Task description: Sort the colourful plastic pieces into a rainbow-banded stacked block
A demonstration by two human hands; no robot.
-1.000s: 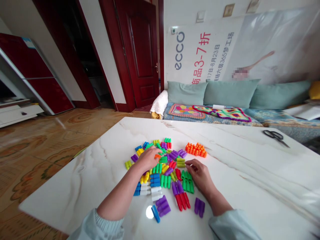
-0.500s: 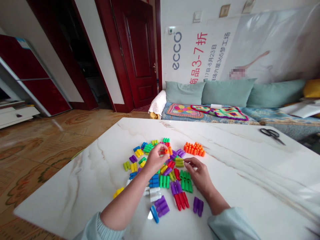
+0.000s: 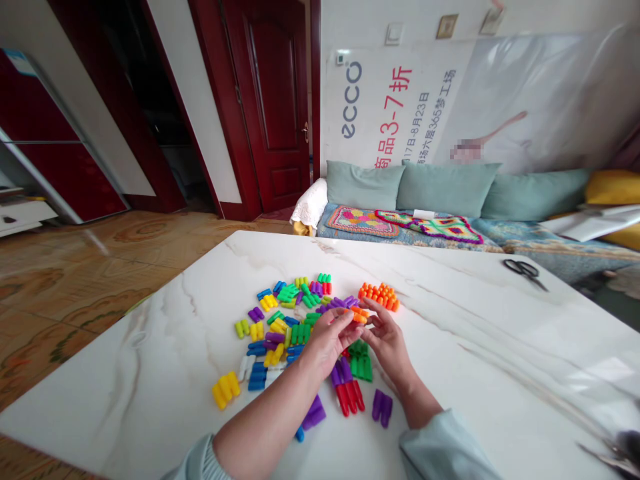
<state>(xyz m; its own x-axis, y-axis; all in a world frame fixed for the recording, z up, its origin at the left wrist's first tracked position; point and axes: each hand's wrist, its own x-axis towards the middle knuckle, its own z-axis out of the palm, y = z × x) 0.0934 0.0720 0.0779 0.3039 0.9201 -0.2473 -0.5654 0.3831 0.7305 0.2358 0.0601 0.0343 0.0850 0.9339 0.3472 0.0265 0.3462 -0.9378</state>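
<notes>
Between my two hands is an orange toy building block (image 3: 359,315) made of joined bullet-shaped tubes, held up over the pile. My left hand (image 3: 331,339) pinches its left side, and the fingers of my right hand (image 3: 386,333) close on its right end. Just behind stands a cluster of upright orange blocks (image 3: 379,295). Loose blocks in several colours lie left of and below my hands, among them a yellow block (image 3: 227,390), a green block (image 3: 361,365) and a purple block (image 3: 383,408). A purple block joined to red tubes (image 3: 349,393) lies below my hands. My left forearm covers part of the pile.
The blocks lie on a white marble-patterned table (image 3: 165,373). Black scissors (image 3: 524,270) rest near its far right edge, and another metal tool (image 3: 613,460) shows at the lower right. Beyond the table stands a sofa with green cushions (image 3: 445,190).
My left hand has moved right and slightly down with the orange block. My right hand has moved up to meet it and now also grips the block. The view has shifted slightly right.
</notes>
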